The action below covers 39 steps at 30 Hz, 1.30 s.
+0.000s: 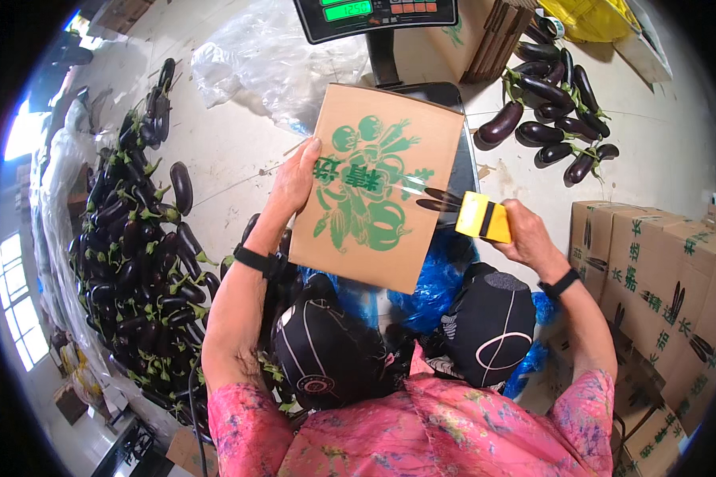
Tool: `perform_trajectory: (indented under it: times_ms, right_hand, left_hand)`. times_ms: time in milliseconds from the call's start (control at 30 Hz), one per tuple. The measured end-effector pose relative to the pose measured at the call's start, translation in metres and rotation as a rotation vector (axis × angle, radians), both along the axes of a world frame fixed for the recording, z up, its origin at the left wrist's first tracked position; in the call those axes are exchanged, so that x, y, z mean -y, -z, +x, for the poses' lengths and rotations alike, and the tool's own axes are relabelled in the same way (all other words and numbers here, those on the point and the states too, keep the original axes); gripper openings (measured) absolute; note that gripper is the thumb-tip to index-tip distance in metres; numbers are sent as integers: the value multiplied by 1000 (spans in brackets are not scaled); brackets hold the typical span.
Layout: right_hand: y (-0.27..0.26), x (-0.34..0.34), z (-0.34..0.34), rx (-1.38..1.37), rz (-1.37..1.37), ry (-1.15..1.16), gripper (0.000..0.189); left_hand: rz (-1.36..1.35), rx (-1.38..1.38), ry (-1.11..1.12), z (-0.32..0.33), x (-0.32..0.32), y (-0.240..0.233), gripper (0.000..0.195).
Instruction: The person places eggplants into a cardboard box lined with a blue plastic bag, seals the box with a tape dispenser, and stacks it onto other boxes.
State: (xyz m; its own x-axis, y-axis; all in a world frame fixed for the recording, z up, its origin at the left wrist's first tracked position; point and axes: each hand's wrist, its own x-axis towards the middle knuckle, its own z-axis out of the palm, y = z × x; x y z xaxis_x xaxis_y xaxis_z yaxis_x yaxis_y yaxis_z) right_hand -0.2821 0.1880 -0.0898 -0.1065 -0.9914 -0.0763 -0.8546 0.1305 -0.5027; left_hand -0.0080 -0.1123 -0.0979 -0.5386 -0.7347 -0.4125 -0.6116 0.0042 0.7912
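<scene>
In front of me a cardboard box (388, 173) printed with green vegetables stands tilted over the platform scale (468, 161). My left hand (301, 173) rests along its left edge, thumb side on the cardboard. My right hand (528, 229) grips a yellow tape dispenser (483, 217) near the box's right side. A clear, shiny strip of tape seems to run from the dispenser onto the box face. Dark elongated print shows beside the dispenser. The scale's display head (376, 18), with lit green digits, stands beyond the box.
A large heap of eggplants (149, 256) lies on the left, and a smaller group of eggplants (549, 101) at upper right. Printed cartons (650, 280) are stacked on the right. Clear plastic sheeting (262, 59) lies beyond the box; blue plastic (435, 280) is near my knees. Folded cardboard (498, 42) stands beside the scale.
</scene>
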Motion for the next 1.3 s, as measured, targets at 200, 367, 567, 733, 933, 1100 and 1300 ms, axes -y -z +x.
perform_trajectory:
  times_ms: [200,367,567,733,933,1100,1300]
  right_hand:
    - [56,31,18,157,2,59,45]
    - [52,30,31,225,-122,155,40]
    - [-23,20,8,146,-123,129,38]
    - [-105,53,12,-69,105,62,46]
    - [-121,128,68,-180,64,-52,46]
    - [-115,170,100,-173,-28,-79,48]
    - [-125,170,101,-206,20,-139,37]
  left_hand:
    - [261,36,-78,4,1,-2,62]
    - [647,-307,-232,-1,-10,-4,64]
    - [968,-532,-260,-17,-37,12,57]
    - [1061,-544,-205,-31,-42,40,63]
    - [428,-283,-39,-12,-17,30,60]
    - [271,-431,100,-13,-16,-41,45]
    - [-518,-89,338,2,-12,-24,42]
